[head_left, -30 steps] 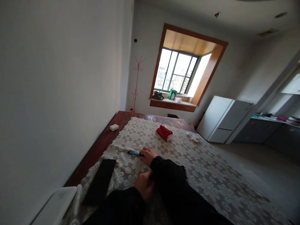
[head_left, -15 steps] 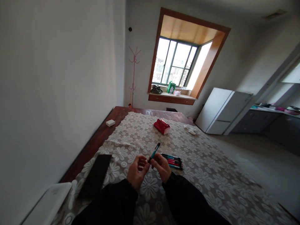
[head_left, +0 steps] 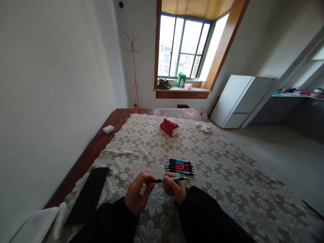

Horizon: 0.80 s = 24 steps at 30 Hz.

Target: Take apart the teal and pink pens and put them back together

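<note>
A blue and black pen [head_left: 159,181] lies level between my two hands, above the flowered tablecloth [head_left: 157,199]. Thumb and fingers of my left hand [head_left: 138,193] pinch its black end. My right hand [head_left: 175,187] grips the blue barrel, and the other end sticks out to the right past the fingers. Just beyond my right hand, several pens [head_left: 179,166] with blue, red and black parts lie side by side in a row on the cloth.
A dark flat slab [head_left: 88,195] lies left of my left arm, near a white object [head_left: 35,224]. Farther off are a red packet [head_left: 169,127], crumpled white tissue [head_left: 203,127] and a small white box [head_left: 108,129]. A wall [head_left: 63,84] borders the table's left side.
The pen has turned from steeply upright to nearly level, its far end now pointing right. Both hands have come lower in view, and the camera has tilted down.
</note>
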Tool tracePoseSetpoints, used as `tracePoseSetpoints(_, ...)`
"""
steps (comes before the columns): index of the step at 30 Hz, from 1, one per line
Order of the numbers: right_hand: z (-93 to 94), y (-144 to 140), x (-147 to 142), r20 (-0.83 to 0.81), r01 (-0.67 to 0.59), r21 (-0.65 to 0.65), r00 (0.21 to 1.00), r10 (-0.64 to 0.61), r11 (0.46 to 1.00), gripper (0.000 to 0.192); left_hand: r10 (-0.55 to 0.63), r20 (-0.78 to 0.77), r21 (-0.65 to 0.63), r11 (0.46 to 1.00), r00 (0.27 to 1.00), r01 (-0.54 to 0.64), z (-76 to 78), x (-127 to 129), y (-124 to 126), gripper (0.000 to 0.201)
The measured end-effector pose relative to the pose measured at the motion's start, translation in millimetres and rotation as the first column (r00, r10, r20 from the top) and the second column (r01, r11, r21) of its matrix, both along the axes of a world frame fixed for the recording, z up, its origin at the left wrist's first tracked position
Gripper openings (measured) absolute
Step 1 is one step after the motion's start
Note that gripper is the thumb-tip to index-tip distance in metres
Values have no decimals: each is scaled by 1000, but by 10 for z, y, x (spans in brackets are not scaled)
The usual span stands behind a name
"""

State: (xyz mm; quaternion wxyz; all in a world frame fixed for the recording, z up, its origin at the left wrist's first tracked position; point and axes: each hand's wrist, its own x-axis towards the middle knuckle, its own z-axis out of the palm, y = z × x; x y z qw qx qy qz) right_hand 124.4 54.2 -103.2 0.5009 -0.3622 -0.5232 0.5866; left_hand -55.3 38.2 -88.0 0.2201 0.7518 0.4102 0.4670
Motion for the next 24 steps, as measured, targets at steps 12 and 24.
tracePoseSetpoints(12, 35, 18, -8, -209, -150, -279, 973, 93, 949, 60, 21, -122, 21, 1000, 992, -19, -6, -14, 6, 4)
tracePoseSetpoints(24, 82, -56, -48, -178, -210, -216, 969, 173, 953, 60, -86, -190, -100, 993, 978, 68, 44, -28, -1, 39)
